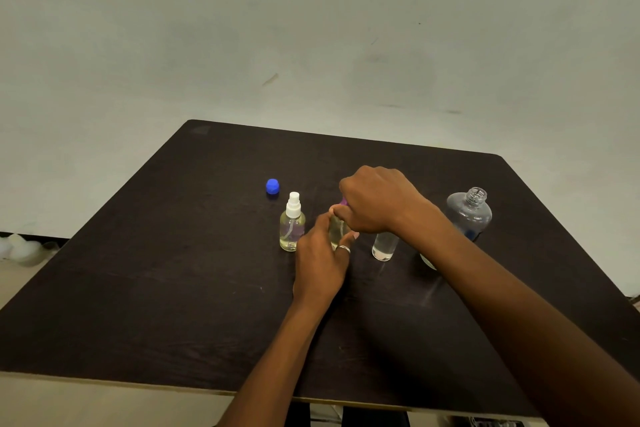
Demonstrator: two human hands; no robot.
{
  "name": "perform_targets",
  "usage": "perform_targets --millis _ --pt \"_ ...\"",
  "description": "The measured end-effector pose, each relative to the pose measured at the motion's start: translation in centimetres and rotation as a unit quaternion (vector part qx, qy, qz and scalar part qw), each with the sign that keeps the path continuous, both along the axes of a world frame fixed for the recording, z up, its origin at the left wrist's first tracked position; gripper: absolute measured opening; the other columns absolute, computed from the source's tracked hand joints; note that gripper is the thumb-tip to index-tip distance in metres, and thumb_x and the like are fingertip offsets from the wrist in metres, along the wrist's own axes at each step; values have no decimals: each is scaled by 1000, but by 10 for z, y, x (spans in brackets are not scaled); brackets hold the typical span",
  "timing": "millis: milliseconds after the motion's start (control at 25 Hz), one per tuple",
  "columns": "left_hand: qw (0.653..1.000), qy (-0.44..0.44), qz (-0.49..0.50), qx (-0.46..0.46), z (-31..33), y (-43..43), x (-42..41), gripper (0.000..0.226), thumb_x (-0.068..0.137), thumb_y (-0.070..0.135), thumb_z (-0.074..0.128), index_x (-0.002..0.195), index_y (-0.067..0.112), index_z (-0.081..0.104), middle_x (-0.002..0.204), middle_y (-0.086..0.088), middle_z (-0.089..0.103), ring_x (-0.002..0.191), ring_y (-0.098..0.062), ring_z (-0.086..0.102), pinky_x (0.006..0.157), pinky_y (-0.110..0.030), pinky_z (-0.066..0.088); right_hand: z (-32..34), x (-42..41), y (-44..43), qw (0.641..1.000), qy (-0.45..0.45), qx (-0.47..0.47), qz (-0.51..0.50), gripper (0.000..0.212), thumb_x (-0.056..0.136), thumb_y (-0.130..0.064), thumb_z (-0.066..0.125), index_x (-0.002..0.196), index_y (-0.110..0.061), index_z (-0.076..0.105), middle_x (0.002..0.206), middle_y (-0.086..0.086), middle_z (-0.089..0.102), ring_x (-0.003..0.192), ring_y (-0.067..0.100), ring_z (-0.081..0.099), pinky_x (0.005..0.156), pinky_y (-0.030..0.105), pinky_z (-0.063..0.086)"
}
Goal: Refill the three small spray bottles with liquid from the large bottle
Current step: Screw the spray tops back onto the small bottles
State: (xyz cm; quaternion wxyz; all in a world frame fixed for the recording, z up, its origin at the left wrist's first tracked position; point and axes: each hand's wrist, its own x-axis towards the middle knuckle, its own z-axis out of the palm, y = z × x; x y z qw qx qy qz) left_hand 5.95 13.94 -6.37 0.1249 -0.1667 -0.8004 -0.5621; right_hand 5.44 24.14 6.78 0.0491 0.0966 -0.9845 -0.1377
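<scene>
Crowded middle — roomy front
Near worktop [138,305] is free; white-topped bottle [292,224], held bottle [337,230], clear bottle [384,246] and big bottle [469,213] block the middle.

The surface [173,270] is very dark brown with faint wood grain. A bright blue cap [272,186] sits far left. The left bottle [292,230] holds pale yellow liquid under a white sprayer [294,204]. The middle bottle [337,229] looks yellowish too, its top [344,202] purple. The right bottle [384,246] and large bottle [469,213] are clear. The wall [311,28] is pale grey-green.
</scene>
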Motion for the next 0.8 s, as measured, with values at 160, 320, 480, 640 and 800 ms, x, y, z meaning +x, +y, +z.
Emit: perform_targets --millis 160,320,480,640,800 --pt "1000 6 -1 -2 4 -1 3 23 85 23 73 103 18 60 68 17 54 64 4 56 56 -9 40 -1 3 -5 999 26 24 -19 37 95 -47 45 76 -16 52 63 -1 43 57 17 47 49 26 28" --pt "1000 4 10 -1 4 -1 3 22 83 18 74 100 14 61 65 18 52 61 7 55 54 -7 37 -4 4 -10 997 47 23 -49 37 94 -46 46 71 -17 51 65 0 50 54 16 46 52 27 33" --pt "1000 -15 20 -10 2 0 1 22 81 14 74 98 14 61 65 19 51 62 9 55 54 -7 37 -6 5 -16 995 61 -7 -75 37 93 -46 47 69 -18 47 60 -1 40 63 20 53 60 32 43" --pt "999 -27 24 -4 2 1 2 20 80 11 73 98 12 62 64 18 51 59 6 54 53 -7 36 -9 7 -18 993 69 -21 -88 47 94 -46 48 57 -18 36 58 -1 41 64 19 58 62 32 49" --pt "999 -27 22 -14 -2 2 0 25 82 9 69 105 15 62 69 15 56 59 1 54 55 -11 38 -12 10 -18 994 63 -39 -85 42 95 -48 47 70 -15 46 60 0 43 66 20 57 65 34 51"
